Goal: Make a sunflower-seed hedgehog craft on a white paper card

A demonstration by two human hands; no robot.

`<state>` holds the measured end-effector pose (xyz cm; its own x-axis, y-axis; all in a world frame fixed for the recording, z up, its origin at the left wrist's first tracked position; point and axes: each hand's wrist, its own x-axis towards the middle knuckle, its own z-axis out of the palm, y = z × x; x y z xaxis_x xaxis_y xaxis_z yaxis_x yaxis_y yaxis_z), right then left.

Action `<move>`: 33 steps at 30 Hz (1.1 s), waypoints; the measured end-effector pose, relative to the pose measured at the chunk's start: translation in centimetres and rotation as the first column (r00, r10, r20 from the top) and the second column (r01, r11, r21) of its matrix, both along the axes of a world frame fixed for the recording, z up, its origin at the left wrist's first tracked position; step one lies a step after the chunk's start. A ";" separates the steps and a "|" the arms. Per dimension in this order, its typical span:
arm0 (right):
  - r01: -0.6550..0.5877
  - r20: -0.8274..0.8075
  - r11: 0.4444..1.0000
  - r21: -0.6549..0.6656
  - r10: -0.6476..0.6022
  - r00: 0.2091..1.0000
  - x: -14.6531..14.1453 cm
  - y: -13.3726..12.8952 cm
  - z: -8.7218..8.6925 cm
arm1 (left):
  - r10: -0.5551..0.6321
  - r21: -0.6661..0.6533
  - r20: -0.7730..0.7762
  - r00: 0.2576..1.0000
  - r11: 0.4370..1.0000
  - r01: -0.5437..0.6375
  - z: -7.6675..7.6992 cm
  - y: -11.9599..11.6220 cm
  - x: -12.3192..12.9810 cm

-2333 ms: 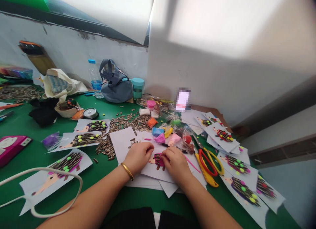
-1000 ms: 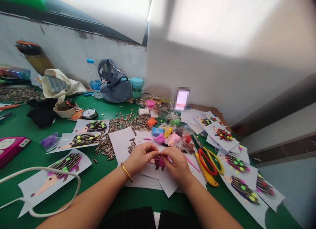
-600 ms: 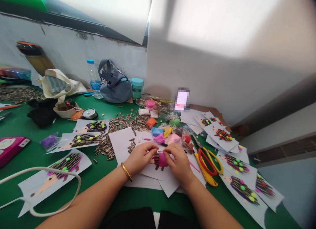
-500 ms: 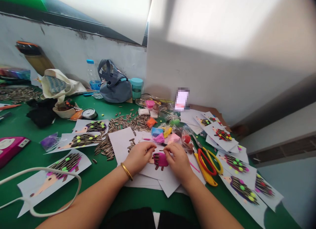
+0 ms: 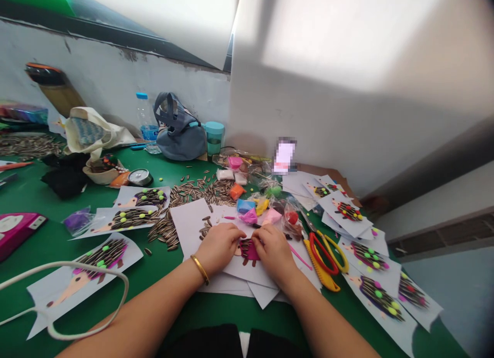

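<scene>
A hedgehog picture (image 5: 252,254) with a magenta clay body and rows of striped sunflower seeds lies between my hands on white paper (image 5: 237,269). My left hand (image 5: 219,249) rests at its left and upper edge, thumb and fingers pinched together; anything between them is hidden. My right hand (image 5: 275,252) is closed in a pinch over the body's right part, fingertips down at the clay. The seed seen in it a moment ago is now covered by the fingers. Loose sunflower seeds (image 5: 205,225) lie on the paper just beyond my left hand.
Beyond the paper lie a heap of sunflower seeds (image 5: 210,192) and bagged coloured clay (image 5: 247,208). Scissors (image 5: 326,250) and a yellow cutter (image 5: 321,268) lie at right, beside several hedgehog pictures (image 5: 380,296). More pictures (image 5: 96,260) and a white cable (image 5: 123,291) are at left.
My right hand has come slightly left and down, carrying the seed from above the picture onto the magenta body. My left hand has barely shifted.
</scene>
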<state>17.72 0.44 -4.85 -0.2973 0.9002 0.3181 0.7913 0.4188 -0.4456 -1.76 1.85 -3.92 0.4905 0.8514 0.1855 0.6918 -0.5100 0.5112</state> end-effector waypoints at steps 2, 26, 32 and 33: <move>0.006 0.021 1.000 -0.005 -0.006 1.000 -0.1 0.0 0.0 | -0.007 -0.002 -0.017 1.000 1.000 0.007 0.0 0.0 0.0; -0.009 0.040 1.000 0.024 0.008 0.999 -0.2 0.1 -0.3 | -0.009 -0.002 -0.087 0.996 1.000 0.009 0.1 -0.1 0.1; -0.019 0.021 0.999 0.046 0.018 1.000 0.2 0.0 -0.5 | -0.008 0.014 -0.057 0.998 1.000 0.009 -0.1 -0.2 0.0; -0.017 0.015 0.999 0.051 0.016 1.000 0.3 0.0 -0.5 | -0.006 0.016 -0.051 0.999 1.000 0.007 -0.2 -0.2 -0.1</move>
